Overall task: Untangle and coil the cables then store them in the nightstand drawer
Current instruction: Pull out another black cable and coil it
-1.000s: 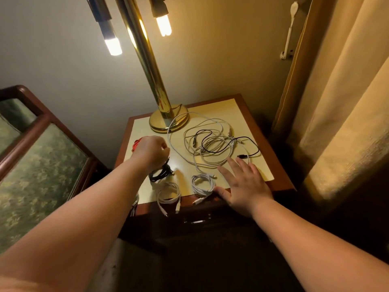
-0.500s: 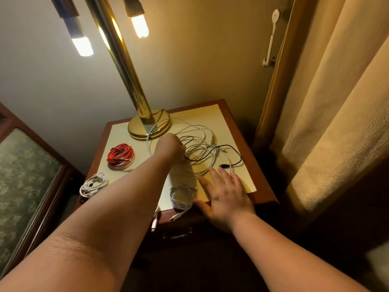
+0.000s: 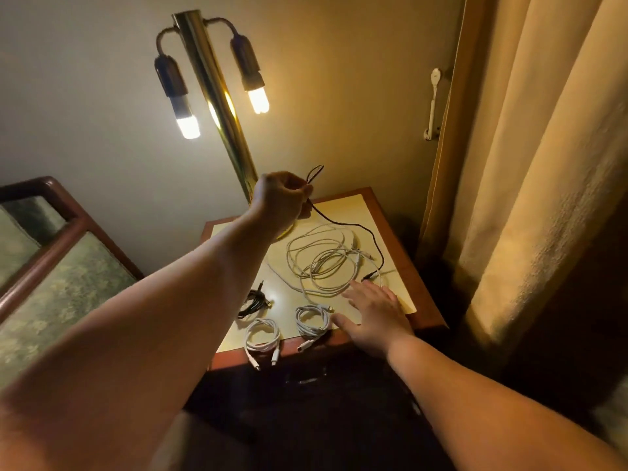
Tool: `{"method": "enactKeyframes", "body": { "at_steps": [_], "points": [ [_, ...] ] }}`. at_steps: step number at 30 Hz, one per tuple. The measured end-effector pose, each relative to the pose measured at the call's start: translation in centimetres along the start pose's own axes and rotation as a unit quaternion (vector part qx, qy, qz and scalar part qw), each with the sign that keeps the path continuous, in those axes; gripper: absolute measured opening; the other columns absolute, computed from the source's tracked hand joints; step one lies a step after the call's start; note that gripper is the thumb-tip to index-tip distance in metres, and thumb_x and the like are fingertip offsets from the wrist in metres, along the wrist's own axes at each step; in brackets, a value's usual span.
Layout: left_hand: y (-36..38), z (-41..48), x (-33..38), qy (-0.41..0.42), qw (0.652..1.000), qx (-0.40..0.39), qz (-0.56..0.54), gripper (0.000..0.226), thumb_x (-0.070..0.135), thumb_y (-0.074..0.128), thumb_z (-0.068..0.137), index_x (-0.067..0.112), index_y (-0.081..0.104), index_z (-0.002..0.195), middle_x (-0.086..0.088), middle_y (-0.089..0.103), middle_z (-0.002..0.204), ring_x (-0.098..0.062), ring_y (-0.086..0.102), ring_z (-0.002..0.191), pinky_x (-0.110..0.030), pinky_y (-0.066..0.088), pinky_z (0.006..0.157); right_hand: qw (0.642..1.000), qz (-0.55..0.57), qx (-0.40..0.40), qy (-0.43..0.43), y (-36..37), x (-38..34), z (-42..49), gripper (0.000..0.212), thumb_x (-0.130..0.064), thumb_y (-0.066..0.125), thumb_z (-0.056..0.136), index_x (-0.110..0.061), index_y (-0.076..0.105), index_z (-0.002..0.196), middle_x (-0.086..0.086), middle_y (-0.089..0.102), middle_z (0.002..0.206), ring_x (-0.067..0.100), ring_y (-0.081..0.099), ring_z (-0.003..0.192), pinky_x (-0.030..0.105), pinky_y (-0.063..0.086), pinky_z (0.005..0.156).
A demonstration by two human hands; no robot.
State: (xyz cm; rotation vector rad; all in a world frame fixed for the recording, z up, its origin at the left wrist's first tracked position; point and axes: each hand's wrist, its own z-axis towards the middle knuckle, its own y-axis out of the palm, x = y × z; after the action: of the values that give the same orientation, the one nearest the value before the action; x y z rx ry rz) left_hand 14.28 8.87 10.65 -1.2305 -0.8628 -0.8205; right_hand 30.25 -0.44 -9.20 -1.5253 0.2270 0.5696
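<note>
Pinching a black cable [image 3: 353,229] in closed fingers, the left hand [image 3: 282,202] hung raised above the desk [image 3: 390,232], in front of the brass lamp [image 3: 217,107]. A short loop of the cable stuck up past the fingers, and the rest ran down to the desk top, curving round the far side of a loose white tangle [image 3: 326,263] to a dark plug near the right edge. The right hand [image 3: 373,311] lay flat and open, fingers spread, on the desk's front right part, its fingertips touching the tangle's near edge. Just left of its thumb sat a white coil [image 3: 311,319], a second white coil [image 3: 261,336] further left with its plugs over the front edge, and a black coil [image 3: 253,300] behind that. A curtain [image 3: 543,164] hung to the right.
</note>
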Motion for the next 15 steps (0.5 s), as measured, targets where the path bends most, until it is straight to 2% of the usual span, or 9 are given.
{"method": "enactKeyframes", "body": {
  "at_steps": [3, 5, 7, 8, 11, 13, 15],
  "points": [
    [-1.0, -1.9, 1.6, 0.052, 0.999, 0.003, 0.011, 0.012, 0.011, 0.07, 0.093, 0.003, 0.07, 0.102, -0.017, 0.073, 0.09, -0.025, 0.076, 0.074, -0.03, 0.064, 0.062, 0.986, 0.121, 0.11, 0.018, -1.8, -0.3, -0.1, 0.067, -0.074, 0.043, 0.083, -0.02, 0.07, 0.113, 0.003, 0.064, 0.131, 0.024, 0.052, 0.128, 0.042, 0.042, 0.105],
    [-1.6, -3.4, 2.6, 0.076, 0.997, -0.005, 0.013, 0.012, 0.009, 0.07, 0.093, 0.003, 0.071, 0.104, -0.016, 0.074, 0.091, -0.028, 0.077, 0.077, -0.035, 0.065, 0.066, 0.966, 0.18, 0.186, 0.022, -3.9, -0.7, -0.5, 0.047, -0.06, 0.055, 0.091, -0.017, 0.071, 0.101, 0.006, 0.067, 0.12, 0.023, 0.057, 0.116, 0.036, 0.046, 0.093],
    [-2.1, -4.7, 3.3, 0.093, 0.995, -0.027, -0.004, 0.01, 0.008, 0.07, 0.093, 0.004, 0.071, 0.102, -0.014, 0.074, 0.091, -0.028, 0.077, 0.079, -0.039, 0.065, 0.069, 0.941, 0.215, 0.258, 0.038, -6.1, -1.0, -0.7, 0.031, -0.047, 0.062, 0.096, -0.016, 0.065, 0.098, 0.004, 0.064, 0.108, 0.022, 0.06, 0.105, 0.027, 0.046, 0.081],
    [-2.2, -5.3, 3.6, 0.103, 0.994, -0.036, -0.007, 0.01, 0.008, 0.07, 0.093, 0.004, 0.071, 0.102, -0.013, 0.073, 0.092, -0.026, 0.077, 0.079, -0.039, 0.065, 0.07, 0.926, 0.233, 0.292, 0.048, -7.3, -1.2, -0.7, 0.033, -0.047, 0.063, 0.095, -0.015, 0.062, 0.1, 0.005, 0.062, 0.105, 0.023, 0.062, 0.099, 0.021, 0.045, 0.075],
    [-2.3, -7.1, 4.2, 0.143, 0.989, -0.038, -0.008, 0.014, 0.01, 0.071, 0.094, 0.003, 0.071, 0.106, -0.012, 0.073, 0.097, -0.023, 0.077, 0.078, -0.038, 0.065, 0.07, 0.887, 0.282, 0.363, 0.047, -11.0, -1.5, -0.8, 0.065, -0.064, 0.061, 0.085, -0.01, 0.053, 0.121, 0.01, 0.06, 0.112, 0.022, 0.063, 0.09, 0.018, 0.045, 0.068],
    [-2.1, -8.3, 4.7, 0.157, 0.986, -0.039, -0.027, 0.013, 0.009, 0.07, 0.094, 0.004, 0.071, 0.105, -0.012, 0.072, 0.098, -0.025, 0.077, 0.079, -0.039, 0.065, 0.071, 0.886, 0.297, 0.355, 0.025, -13.7, -2.0, -1.2, 0.075, -0.06, 0.067, 0.087, -0.011, 0.043, 0.139, 0.01, 0.056, 0.127, 0.017, 0.061, 0.09, 0.02, 0.049, 0.069],
    [-1.7, -9.4, 5.3, 0.152, 0.986, -0.039, -0.054, 0.012, 0.007, 0.07, 0.094, 0.002, 0.069, 0.105, -0.015, 0.071, 0.101, -0.026, 0.077, 0.079, -0.036, 0.065, 0.07, 0.892, 0.31, 0.328, -0.009, -15.8, -2.6, -1.8, 0.078, -0.051, 0.067, 0.092, -0.014, 0.032, 0.151, 0.011, 0.051, 0.139, 0.016, 0.064, 0.092, 0.03, 0.056, 0.075]
  ]
}}
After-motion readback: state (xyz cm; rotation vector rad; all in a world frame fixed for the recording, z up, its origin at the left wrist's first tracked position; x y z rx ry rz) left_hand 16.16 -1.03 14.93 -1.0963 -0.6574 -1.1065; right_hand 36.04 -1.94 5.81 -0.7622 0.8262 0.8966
